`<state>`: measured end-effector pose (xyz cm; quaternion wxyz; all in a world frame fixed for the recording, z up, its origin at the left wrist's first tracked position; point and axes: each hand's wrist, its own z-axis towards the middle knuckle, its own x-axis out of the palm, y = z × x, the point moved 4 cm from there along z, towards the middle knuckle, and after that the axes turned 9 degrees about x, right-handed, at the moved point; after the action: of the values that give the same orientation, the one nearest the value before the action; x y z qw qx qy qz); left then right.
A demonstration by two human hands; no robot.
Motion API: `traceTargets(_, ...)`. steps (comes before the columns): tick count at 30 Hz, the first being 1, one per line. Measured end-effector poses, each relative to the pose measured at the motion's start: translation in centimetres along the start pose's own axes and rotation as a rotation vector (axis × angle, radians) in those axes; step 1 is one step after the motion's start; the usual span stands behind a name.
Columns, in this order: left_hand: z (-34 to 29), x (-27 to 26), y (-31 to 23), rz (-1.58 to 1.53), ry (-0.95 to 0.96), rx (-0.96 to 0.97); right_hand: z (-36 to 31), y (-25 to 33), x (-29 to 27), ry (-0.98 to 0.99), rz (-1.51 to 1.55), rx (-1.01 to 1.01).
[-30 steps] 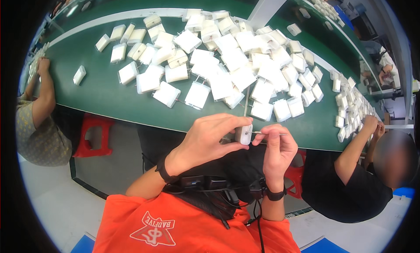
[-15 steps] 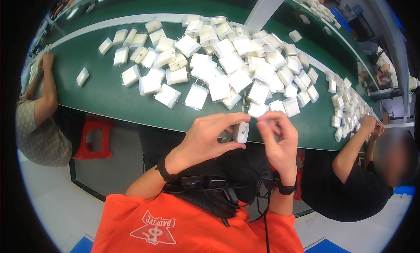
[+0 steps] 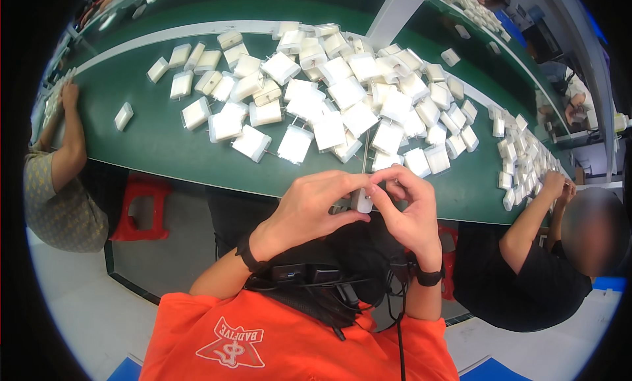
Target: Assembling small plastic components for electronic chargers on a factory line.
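My left hand (image 3: 317, 200) pinches a white plug charger (image 3: 362, 202) between thumb and index finger, just off the near edge of the green table. The charger's narrow end faces me, with a small dark spot on it partly covered by a thumb. My right hand (image 3: 409, 206) is bent in from the right. Its thumb and index finger close on the charger's upper right part, touching my left fingertip. Beyond both hands, several loose white plug chargers (image 3: 294, 144) with clear covers lie heaped, some showing metal pins.
The green table (image 3: 164, 134) curves across the view, with one lone charger (image 3: 124, 116) at left. Co-workers sit on both sides; the right one's hands (image 3: 558, 185) are beside another charger heap (image 3: 515, 160). A red stool (image 3: 143, 203) stands at left. Black cables (image 3: 349, 292) hang below my hands.
My right hand has moved left, and its thumb and index finger now touch the charger, covering part of its end. My left hand keeps its hold in nearly the same place.
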<state>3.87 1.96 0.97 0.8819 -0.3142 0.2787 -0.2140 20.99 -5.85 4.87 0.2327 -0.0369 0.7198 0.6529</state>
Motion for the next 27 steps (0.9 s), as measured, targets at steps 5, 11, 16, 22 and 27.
traceTargets(5,0.11,-0.01,-0.14,0.012,-0.006,0.033,-0.30,0.54,-0.29,-0.061,-0.094,-0.021)
traceTargets(11,-0.29,0.15,0.14,-0.014,0.014,-0.062,-0.48,0.17,-0.26,-0.090,-0.090,0.019)
traceTargets(16,-0.31,0.12,0.10,-0.013,-0.007,-0.076,-0.64,-0.17,-0.29,-0.075,-0.012,0.048)
traceTargets(22,0.31,-0.08,-0.23,0.051,0.054,-0.013,-0.74,-0.13,-0.77,-0.087,0.088,0.062)
traceTargets(27,-0.27,0.15,0.13,-0.016,-0.009,-0.086,-0.52,-0.36,-0.32,-0.048,0.026,0.077)
